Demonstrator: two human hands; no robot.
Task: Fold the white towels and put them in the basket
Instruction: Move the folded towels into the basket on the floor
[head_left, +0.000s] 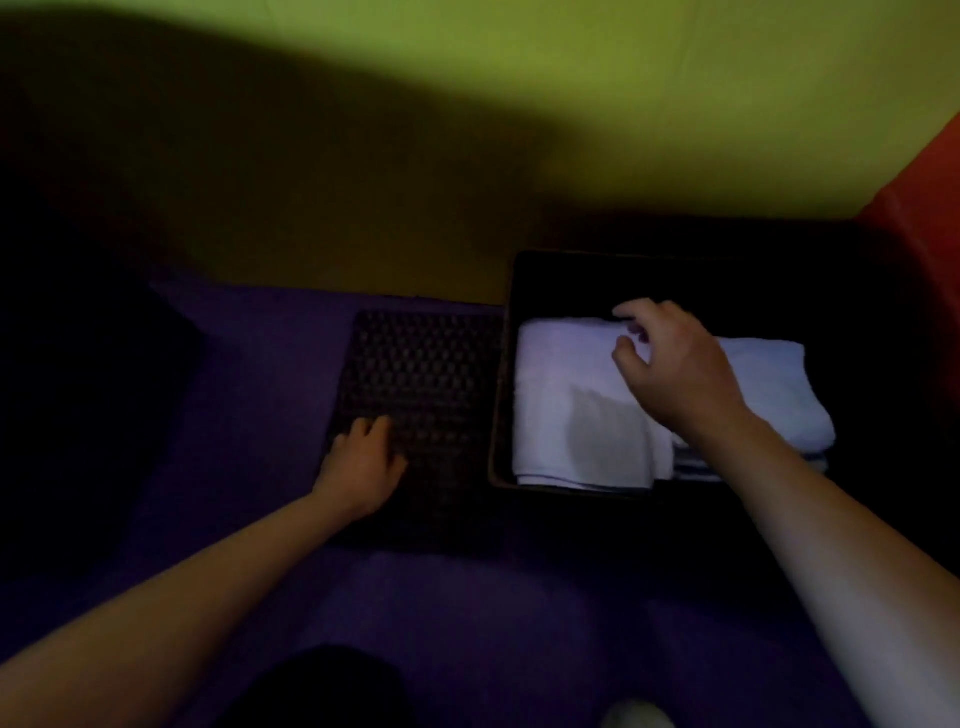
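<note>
I'm watching the right hand (675, 364) hovering with loosely curled fingers, gripping nothing, over the folded white towels (582, 405) lying in the basket (501, 395) toward its near-left corner. The left hand (363, 462) is resting on the woven lid (426, 374) just left of the basket; grip unclear. Best to be pressing the stack flat and square before closing.
</note>
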